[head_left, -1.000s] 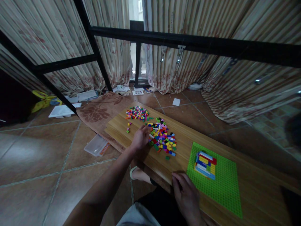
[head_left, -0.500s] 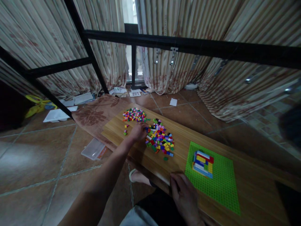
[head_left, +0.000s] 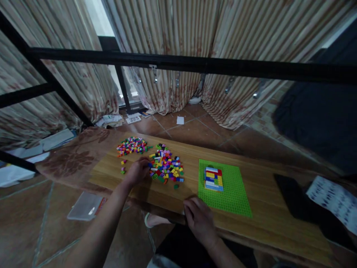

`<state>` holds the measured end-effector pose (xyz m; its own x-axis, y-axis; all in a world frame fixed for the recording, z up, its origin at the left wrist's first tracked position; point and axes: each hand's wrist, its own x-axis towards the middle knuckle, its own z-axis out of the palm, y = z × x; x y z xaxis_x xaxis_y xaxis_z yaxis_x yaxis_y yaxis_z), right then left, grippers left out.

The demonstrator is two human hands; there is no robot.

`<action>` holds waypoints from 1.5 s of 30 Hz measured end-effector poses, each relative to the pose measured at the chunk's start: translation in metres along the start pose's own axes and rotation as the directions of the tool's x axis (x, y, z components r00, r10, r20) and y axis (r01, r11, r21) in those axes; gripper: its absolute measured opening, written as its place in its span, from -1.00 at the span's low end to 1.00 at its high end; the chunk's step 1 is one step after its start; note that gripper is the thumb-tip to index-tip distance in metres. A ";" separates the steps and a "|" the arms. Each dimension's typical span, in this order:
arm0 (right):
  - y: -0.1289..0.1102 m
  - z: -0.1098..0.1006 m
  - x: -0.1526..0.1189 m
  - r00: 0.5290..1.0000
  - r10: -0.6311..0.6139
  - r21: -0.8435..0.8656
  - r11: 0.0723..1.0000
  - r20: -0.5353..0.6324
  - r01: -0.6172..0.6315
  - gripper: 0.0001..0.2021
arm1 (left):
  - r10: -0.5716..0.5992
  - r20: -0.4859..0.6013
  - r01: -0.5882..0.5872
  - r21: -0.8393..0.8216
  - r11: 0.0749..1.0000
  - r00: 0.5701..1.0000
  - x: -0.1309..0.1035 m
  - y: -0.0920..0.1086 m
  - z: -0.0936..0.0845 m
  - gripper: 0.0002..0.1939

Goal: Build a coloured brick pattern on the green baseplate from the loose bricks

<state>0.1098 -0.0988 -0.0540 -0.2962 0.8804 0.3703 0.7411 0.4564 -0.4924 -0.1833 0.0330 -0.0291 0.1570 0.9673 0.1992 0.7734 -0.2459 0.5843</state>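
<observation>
Left hand at the loose bricks; brick build unaltered

Over the last second the view swings right, bringing a printed sheet into sight at the right end of the wooden surface. The left hand stays at the left side of the loose-brick pile, now lower and flatter over it. The brick build shows no visible addition, so the activity remains at the pile.

The build sits on the green baseplate, toward the plate's far left corner. The plate lies right of the surface's middle, just inside the near edge. The build's visible top bricks lie lengthwise along the surface's long edges; its outline is nearly square, so its own long axis cannot be determined.

A pile of small pieces lies near the surface's far left corner.

Grip: the left fingertips are bent down at the bricks; whether they pinch one cannot be told. The right hand rests at the near edge, left of the plate, fingers curled; whether it holds anything cannot be told.
</observation>
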 end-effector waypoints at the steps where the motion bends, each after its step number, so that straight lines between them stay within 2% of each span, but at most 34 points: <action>1: -0.001 0.000 0.001 1.000 0.005 0.002 1.000 0.002 -0.005 -0.83 | -0.006 -0.013 0.006 0.008 1.000 1.000 -0.001 0.000 0.000 -0.82; 4: -0.003 -0.001 0.003 0.999 0.042 0.014 0.999 0.021 -0.042 -0.84 | -0.048 -0.058 0.049 0.014 0.999 0.997 -0.002 0.003 -0.005 -0.81; 6: -0.003 -0.003 0.004 0.996 0.080 0.052 0.995 0.036 -0.082 -0.83 | -0.060 -0.103 0.060 -0.003 0.998 0.993 -0.004 0.012 -0.014 -0.80; 8: -0.005 -0.005 0.006 0.991 0.127 0.151 0.980 0.048 -0.133 -0.83 | -0.039 -0.184 0.034 -0.028 0.999 0.982 -0.009 0.032 -0.022 -0.79; 10: -0.009 -0.011 0.009 0.968 0.245 0.315 0.916 0.045 -0.247 -0.83 | 0.024 -0.245 -0.036 -0.045 0.998 0.969 -0.019 0.063 -0.024 -0.80; 12: -0.015 -0.020 0.013 0.908 0.415 0.503 0.773 0.062 -0.388 -0.83 | 0.118 -0.213 -0.143 -0.108 0.984 0.970 -0.033 0.101 -0.015 -0.84; 14: -0.021 -0.032 0.016 0.847 0.520 0.658 0.598 0.115 -0.457 -0.77 | 0.218 -0.141 -0.237 -0.133 0.962 0.966 -0.049 0.139 0.005 -0.86; 16: -0.026 -0.045 0.019 0.840 0.516 0.759 0.475 0.169 -0.444 -0.74 | 0.285 -0.073 -0.294 -0.156 0.943 0.956 -0.062 0.168 0.027 -0.83; 19: -0.024 -0.060 0.016 0.831 0.523 0.813 0.389 0.192 -0.433 -0.77 | 0.317 0.027 -0.307 -0.183 0.934 0.948 -0.072 0.193 0.055 -0.78; 23: -0.009 -0.072 0.005 0.790 0.594 0.783 0.413 0.156 -0.465 -0.70 | 0.316 0.050 -0.301 -0.201 0.932 0.947 -0.069 0.207 0.073 -0.77; 28: 0.017 -0.080 -0.004 0.818 0.563 0.721 0.518 0.118 -0.460 -0.60 | 0.251 0.028 -0.229 -0.326 0.917 0.968 -0.060 0.218 0.093 -0.70; 31: 0.027 -0.086 -0.005 0.820 0.561 0.713 0.526 0.118 -0.463 -0.59 | 0.201 0.048 -0.164 -0.408 0.898 0.978 -0.056 0.222 0.102 -0.67; 36: 0.035 -0.090 -0.004 0.812 0.572 0.819 0.406 0.119 -0.406 -0.63 | 0.179 0.072 -0.117 -0.514 0.850 0.981 -0.051 0.227 0.110 -0.77; 41: 0.040 -0.091 -0.003 0.813 0.567 0.906 0.260 0.137 -0.334 -0.68 | 0.135 0.076 -0.066 -0.584 0.809 0.988 -0.053 0.229 0.114 -0.63; 45: 0.041 -0.089 -0.003 0.806 0.578 0.937 0.194 0.130 -0.290 -0.74 | 0.077 0.060 -0.028 -0.580 0.814 0.995 -0.056 0.230 0.115 -0.68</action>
<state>0.1951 -0.0941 -0.0055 0.1109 0.9899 -0.0885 -0.3348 -0.0467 -0.9411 0.0563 -0.0704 0.0033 0.2522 0.9476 0.1960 0.2686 -0.2632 0.9266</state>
